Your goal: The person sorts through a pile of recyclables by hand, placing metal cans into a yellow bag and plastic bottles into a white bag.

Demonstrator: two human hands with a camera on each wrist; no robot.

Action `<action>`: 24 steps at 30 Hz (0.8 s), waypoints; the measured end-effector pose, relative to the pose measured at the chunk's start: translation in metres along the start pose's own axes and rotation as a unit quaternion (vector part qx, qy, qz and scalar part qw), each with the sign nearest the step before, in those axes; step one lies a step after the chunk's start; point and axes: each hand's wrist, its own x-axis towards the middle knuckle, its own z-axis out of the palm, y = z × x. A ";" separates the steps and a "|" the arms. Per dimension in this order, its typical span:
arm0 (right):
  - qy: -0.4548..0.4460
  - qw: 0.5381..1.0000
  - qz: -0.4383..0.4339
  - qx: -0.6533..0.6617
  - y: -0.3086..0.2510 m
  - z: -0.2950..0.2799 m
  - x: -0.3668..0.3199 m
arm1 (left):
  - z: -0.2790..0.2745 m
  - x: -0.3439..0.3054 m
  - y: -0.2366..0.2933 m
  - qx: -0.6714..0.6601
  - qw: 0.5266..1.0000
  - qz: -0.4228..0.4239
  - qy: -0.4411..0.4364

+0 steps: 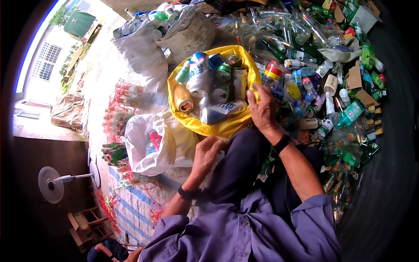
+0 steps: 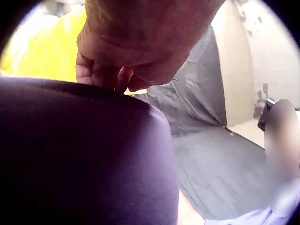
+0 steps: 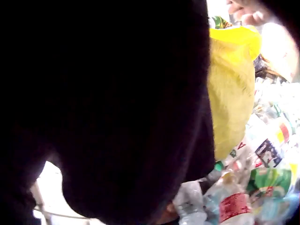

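A yellow bag [image 1: 205, 127] stands before the person's knees, its mouth spread around several drink cans. A large silver-and-blue can [image 1: 199, 77] lies on the heap, with a gold can [image 1: 182, 98] and a white-and-blue can [image 1: 221, 112] beside it. The right hand [image 1: 264, 107] is at the bag's right rim, its fingers bent loosely; in the right wrist view its fingers [image 3: 247, 12] show just above the rim. Close to the bag's near side, the left hand [image 1: 208, 153] has bent fingers beside the knee. The knee partly hides those fingertips [image 2: 123, 79], so I cannot tell whether they pinch anything.
A white bag [image 1: 139, 150] with a few items stands left of the yellow one. Large sacks [image 1: 187, 37] with cans and bottles are behind. Glass and plastic bottles [image 1: 312, 94] pile up along the right. A fan [image 1: 51, 183] stands far left.
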 end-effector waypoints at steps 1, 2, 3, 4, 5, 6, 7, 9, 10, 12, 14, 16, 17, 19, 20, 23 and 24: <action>0.049 0.995 0.085 0.035 0.014 0.005 -0.003 | 0.001 -0.002 0.009 0.072 0.996 0.043 0.012; 0.096 0.978 0.170 0.070 0.028 0.011 -0.006 | 0.000 -0.002 0.017 0.072 0.996 0.043 0.012; 0.091 0.969 0.224 0.041 0.047 0.018 -0.011 | 0.000 0.000 0.024 0.165 0.979 0.120 0.020; 0.031 0.954 0.290 0.064 0.072 0.021 -0.015 | -0.001 0.005 0.028 0.256 0.946 0.196 0.028; -0.027 0.918 0.378 0.119 0.075 0.018 -0.017 | -0.005 0.014 0.026 0.322 0.911 0.259 0.021; -0.084 0.866 0.461 0.172 0.075 0.015 -0.019 | -0.003 0.022 0.032 0.322 0.910 0.259 0.022; -0.083 0.867 0.460 0.171 0.087 0.024 -0.029 | 0.001 0.031 0.041 0.388 0.853 0.348 0.021; -0.049 0.822 0.452 0.343 0.103 0.047 -0.044 | 0.005 0.044 0.049 0.496 0.767 0.407 -0.003; -0.049 0.822 0.452 0.343 0.099 0.045 -0.043 | 0.006 0.049 0.050 0.496 0.767 0.407 -0.004; -0.022 0.702 0.528 0.478 0.077 0.035 -0.035 | 0.010 0.060 0.047 0.577 0.725 0.376 0.000; -0.032 0.670 0.549 0.499 0.064 0.023 -0.027 | 0.011 0.070 0.033 0.574 0.733 0.366 -0.004; -0.068 0.670 0.553 0.491 0.073 0.020 -0.029 | 0.015 0.071 0.030 0.577 0.728 0.370 0.009; -0.067 0.670 0.554 0.490 0.077 0.021 -0.031 | 0.015 0.071 0.028 0.577 0.728 0.370 0.008; -0.055 0.661 0.572 0.482 0.071 0.017 -0.029 | 0.014 0.070 0.027 0.587 0.736 0.338 -0.007; -0.056 0.661 0.573 0.481 0.068 0.015 -0.027 | 0.014 0.069 0.026 0.587 0.736 0.337 -0.007; -0.025 0.641 0.574 0.509 0.061 0.007 -0.021 | 0.014 0.068 0.030 0.592 0.732 0.338 -0.014; -0.038 0.618 0.560 0.551 0.062 0.004 -0.018 | 0.015 0.069 0.029 0.595 0.727 0.342 -0.014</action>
